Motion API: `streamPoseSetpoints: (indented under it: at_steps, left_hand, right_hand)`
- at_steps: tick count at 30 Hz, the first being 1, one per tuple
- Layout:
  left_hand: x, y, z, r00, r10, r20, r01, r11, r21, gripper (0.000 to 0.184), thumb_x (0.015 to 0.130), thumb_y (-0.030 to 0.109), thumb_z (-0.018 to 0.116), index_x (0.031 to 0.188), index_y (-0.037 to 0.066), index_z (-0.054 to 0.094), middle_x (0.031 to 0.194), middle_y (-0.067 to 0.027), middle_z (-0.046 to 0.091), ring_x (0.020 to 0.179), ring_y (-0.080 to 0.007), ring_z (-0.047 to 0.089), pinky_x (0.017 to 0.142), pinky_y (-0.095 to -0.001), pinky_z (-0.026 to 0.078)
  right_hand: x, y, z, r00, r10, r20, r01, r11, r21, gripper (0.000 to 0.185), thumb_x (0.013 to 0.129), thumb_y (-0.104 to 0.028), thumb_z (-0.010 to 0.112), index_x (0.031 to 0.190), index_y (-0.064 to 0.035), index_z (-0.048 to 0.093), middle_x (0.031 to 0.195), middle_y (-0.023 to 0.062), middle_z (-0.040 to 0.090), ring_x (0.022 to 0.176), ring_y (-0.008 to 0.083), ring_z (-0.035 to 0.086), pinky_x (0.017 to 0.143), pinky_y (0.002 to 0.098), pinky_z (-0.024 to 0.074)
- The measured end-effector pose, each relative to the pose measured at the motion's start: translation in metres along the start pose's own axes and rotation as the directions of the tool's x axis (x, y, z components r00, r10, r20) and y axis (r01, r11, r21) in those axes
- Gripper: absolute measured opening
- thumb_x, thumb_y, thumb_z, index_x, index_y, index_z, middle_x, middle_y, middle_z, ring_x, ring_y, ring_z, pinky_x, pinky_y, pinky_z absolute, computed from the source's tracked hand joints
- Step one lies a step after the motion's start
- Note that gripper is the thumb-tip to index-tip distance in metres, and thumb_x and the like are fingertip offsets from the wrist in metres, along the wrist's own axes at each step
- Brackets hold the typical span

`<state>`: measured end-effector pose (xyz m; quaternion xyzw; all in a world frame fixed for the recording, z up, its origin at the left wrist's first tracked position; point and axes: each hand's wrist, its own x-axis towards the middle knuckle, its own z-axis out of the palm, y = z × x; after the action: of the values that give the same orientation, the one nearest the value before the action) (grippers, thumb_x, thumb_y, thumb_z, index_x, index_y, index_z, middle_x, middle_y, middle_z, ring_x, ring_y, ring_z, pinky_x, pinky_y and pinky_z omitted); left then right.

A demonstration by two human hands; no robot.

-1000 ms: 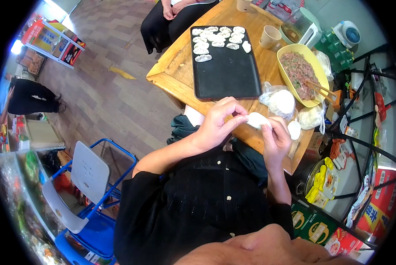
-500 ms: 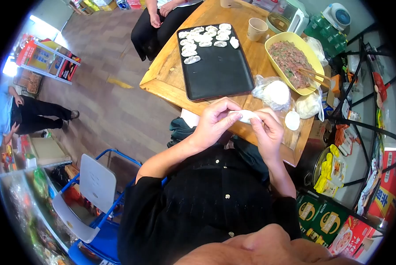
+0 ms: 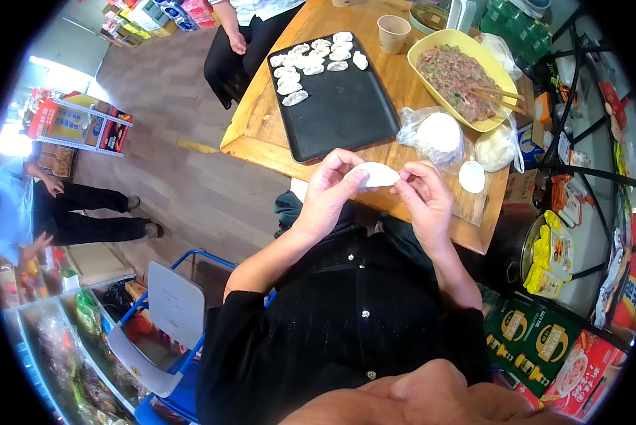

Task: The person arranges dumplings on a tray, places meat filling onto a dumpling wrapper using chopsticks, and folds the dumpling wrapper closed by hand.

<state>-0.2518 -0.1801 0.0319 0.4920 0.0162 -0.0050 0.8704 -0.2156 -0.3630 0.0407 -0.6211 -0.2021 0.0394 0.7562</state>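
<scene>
Near the black rectangular tray (image 3: 345, 113), my left hand (image 3: 330, 191) and right hand (image 3: 427, 198) pinch a white dough crescent (image 3: 378, 174), likely steadying it.

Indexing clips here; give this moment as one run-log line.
left hand: holds folded dumpling; right hand: pinches its other end; black tray: dumplings toward far end; yellow bowl: meat filling, chopsticks

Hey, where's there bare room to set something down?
On the black tray, nearer than the dumplings; on the wooden table, between tray and left edge. It's crowded right of the tray: yellow bowl, paper cup, plastic bags.
</scene>
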Motion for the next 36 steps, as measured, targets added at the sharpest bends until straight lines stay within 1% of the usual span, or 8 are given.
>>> streamPoseSetpoints:
  at_steps: [5, 13, 20, 22, 24, 27, 29, 36]
  left_hand:
    - [0.003, 0.002, 0.011, 0.997, -0.008, 0.079, -0.002, 0.992, 0.123, 0.034, 0.090, 0.007, 0.068, 0.122, 0.002, 0.058, 0.103, -0.0063, 0.066, 0.089, -0.0111, 0.063, 0.081, -0.0252, 0.052]
    - [0.007, 0.005, 0.010, 0.984, -0.141, 0.112, 0.113, 0.968, 0.226, 0.017, 0.090, 0.008, 0.069, 0.105, 0.002, 0.064, 0.091, -0.0017, 0.065, 0.075, -0.0067, 0.059, 0.072, -0.0215, 0.051]
    - [0.006, 0.013, 0.013, 0.986, -0.143, 0.083, 0.100, 0.913, 0.394, 0.015, 0.091, 0.015, 0.069, 0.100, 0.005, 0.064, 0.080, 0.0032, 0.061, 0.061, -0.0020, 0.053, 0.054, -0.0184, 0.045]
    - [0.007, 0.017, 0.015, 0.987, -0.145, 0.069, 0.100, 0.890, 0.445, 0.014, 0.090, 0.015, 0.069, 0.099, 0.005, 0.064, 0.079, 0.0034, 0.061, 0.064, -0.0027, 0.054, 0.056, -0.0191, 0.045]
    - [0.007, 0.017, 0.014, 0.987, -0.147, 0.057, 0.100, 0.864, 0.494, 0.014, 0.089, 0.014, 0.069, 0.098, 0.005, 0.064, 0.079, 0.0035, 0.061, 0.066, -0.0034, 0.056, 0.057, -0.0199, 0.045]
    - [0.007, 0.018, 0.014, 0.990, -0.009, 0.138, -0.071, 0.823, 0.564, 0.013, 0.088, 0.012, 0.069, 0.096, 0.003, 0.066, 0.082, 0.0002, 0.063, 0.075, -0.0072, 0.059, 0.067, -0.0240, 0.048]
    - [0.005, 0.028, 0.017, 0.981, -0.027, 0.194, -0.096, 0.796, 0.597, 0.014, 0.087, 0.010, 0.068, 0.096, 0.000, 0.067, 0.088, -0.0037, 0.066, 0.085, -0.0106, 0.061, 0.077, -0.0273, 0.049]
    - [0.008, 0.033, 0.009, 0.964, -0.025, 0.264, -0.145, 0.784, 0.603, 0.014, 0.088, 0.009, 0.066, 0.099, 0.000, 0.068, 0.093, -0.0064, 0.067, 0.089, -0.0105, 0.061, 0.079, -0.0272, 0.049]
  right_hand:
    - [-0.002, -0.001, -0.004, 0.998, 0.055, 0.006, -0.055, 0.996, 0.070, 0.024, 0.090, 0.010, 0.060, 0.113, 0.0045, 0.058, 0.102, 0.0062, 0.053, 0.090, 0.0125, 0.059, 0.080, 0.0254, 0.0506]
    - [-0.005, 0.003, -0.009, 0.991, 0.129, 0.019, -0.130, 0.974, 0.186, 0.038, 0.091, 0.008, 0.059, 0.127, 0.0006, 0.050, 0.101, 0.0060, 0.056, 0.091, 0.0116, 0.058, 0.081, 0.0257, 0.0501]
    - [-0.008, 0.004, -0.006, 0.998, 0.058, 0.019, -0.058, 0.998, 0.018, 0.044, 0.089, 0.007, 0.062, 0.129, -0.0007, 0.048, 0.095, 0.0045, 0.058, 0.088, 0.0115, 0.058, 0.080, 0.0266, 0.0502]
    - [-0.008, 0.004, -0.004, 0.999, -0.002, 0.033, 0.005, 0.996, -0.087, 0.046, 0.087, 0.008, 0.064, 0.129, -0.0003, 0.048, 0.094, 0.0049, 0.059, 0.087, 0.0119, 0.059, 0.078, 0.0273, 0.0505]
    - [-0.007, 0.002, -0.003, 0.976, -0.185, 0.113, 0.213, 0.917, -0.338, 0.051, 0.082, 0.009, 0.066, 0.129, 0.0011, 0.048, 0.092, 0.0067, 0.060, 0.084, 0.0135, 0.060, 0.077, 0.0286, 0.0508]
    - [-0.007, -0.001, 0.000, 0.961, -0.252, 0.111, 0.275, 0.849, -0.451, 0.054, 0.080, 0.009, 0.068, 0.129, 0.0012, 0.048, 0.091, 0.0079, 0.061, 0.082, 0.0152, 0.061, 0.076, 0.0292, 0.0509]
    - [-0.008, 0.003, 0.001, 0.962, -0.257, 0.087, 0.269, 0.859, -0.435, 0.053, 0.080, 0.009, 0.068, 0.129, 0.0006, 0.048, 0.091, 0.0084, 0.061, 0.082, 0.0163, 0.061, 0.075, 0.0296, 0.0510]
    - [-0.006, 0.009, 0.005, 0.914, -0.379, 0.147, 0.401, 0.784, -0.474, 0.054, 0.079, 0.013, 0.067, 0.128, -0.0004, 0.047, 0.093, 0.0114, 0.061, 0.082, 0.0216, 0.061, 0.075, 0.0318, 0.0519]
